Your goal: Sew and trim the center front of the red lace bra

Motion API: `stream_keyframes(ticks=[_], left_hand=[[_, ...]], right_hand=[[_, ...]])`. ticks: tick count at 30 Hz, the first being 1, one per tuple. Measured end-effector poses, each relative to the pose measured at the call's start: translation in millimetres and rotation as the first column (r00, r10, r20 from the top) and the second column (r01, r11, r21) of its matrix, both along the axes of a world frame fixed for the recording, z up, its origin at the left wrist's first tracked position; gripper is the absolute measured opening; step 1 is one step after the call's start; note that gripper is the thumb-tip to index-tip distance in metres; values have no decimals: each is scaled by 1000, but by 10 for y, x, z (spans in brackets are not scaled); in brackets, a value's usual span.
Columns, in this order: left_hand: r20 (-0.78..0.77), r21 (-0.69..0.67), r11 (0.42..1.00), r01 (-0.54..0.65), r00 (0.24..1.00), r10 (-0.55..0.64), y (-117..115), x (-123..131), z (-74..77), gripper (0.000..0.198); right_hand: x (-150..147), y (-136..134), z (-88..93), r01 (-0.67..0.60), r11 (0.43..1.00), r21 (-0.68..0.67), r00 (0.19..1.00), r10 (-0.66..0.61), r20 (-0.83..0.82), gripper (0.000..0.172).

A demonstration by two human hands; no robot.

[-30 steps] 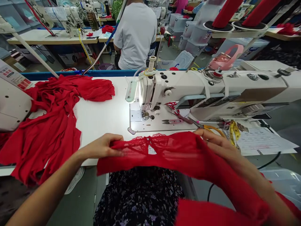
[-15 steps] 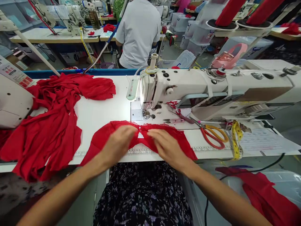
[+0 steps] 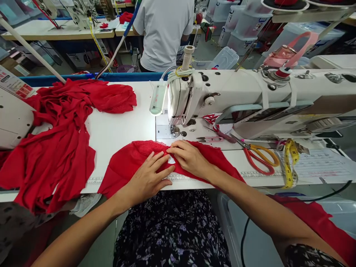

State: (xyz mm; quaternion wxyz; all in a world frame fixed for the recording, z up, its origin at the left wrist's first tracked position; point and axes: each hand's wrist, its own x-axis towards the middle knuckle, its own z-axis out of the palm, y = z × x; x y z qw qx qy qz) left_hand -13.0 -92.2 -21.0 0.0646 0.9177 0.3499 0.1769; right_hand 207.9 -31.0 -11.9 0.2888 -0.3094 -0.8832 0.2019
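A red lace-trimmed bra lies spread along the front of the white sewing table, its lace edge toward the machine. My left hand rests on its left cup, fingers stretched out and apart, tips close to the centre join. At that join my right hand has its thumb and fingers pinched on the fabric. The two hands nearly meet, and a small white gap in the fabric shows between them. Just behind the bra stands the sewing machine, its needle area and metal plate apart from the cloth.
A heap of red fabric covers the table's left side. To the right lie thread snips, orange-handled scissors, a yellow tape measure and papers. A ruler strip runs along the front edge. A co-worker sits beyond.
My left hand has lowered and flattened onto the left cup. My right hand has shifted left to the centre join and pinched it. The view has tilted down slightly.
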Motion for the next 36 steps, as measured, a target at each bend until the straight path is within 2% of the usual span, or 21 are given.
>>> stream_keyframes(ticks=[3,7,14,20,23,28,32,36], left_hand=[[-8,8,1000,-27,1000,27,-40,-16,-13,47],[0,14,996,-86,996,86,-40,-28,-11,60],[9,23,996,-86,996,85,11,-6,-10,53],[11,-12,995,-98,995,98,10,-26,-32,66],[2,-12,996,-93,996,93,25,-30,-25,64],[-39,-20,997,-73,997,72,38,-50,2,52],[-32,-46,996,-71,997,70,31,-87,17,45],[-15,-39,996,-82,997,81,36,-100,3,49]], right_hand=[[17,73,-59,-3,1000,-10,1000,3,-14,33],[74,74,-44,-3,1000,-29,1000,3,-7,27],[84,20,7,-24,999,33,992,20,121,25],[96,36,6,-27,999,39,994,23,108,23],[92,33,0,-28,998,61,988,18,155,23],[75,9,-13,-20,984,177,951,-36,307,23],[75,2,-7,-21,983,181,941,-42,335,23],[76,0,12,-33,979,200,938,-39,346,22]])
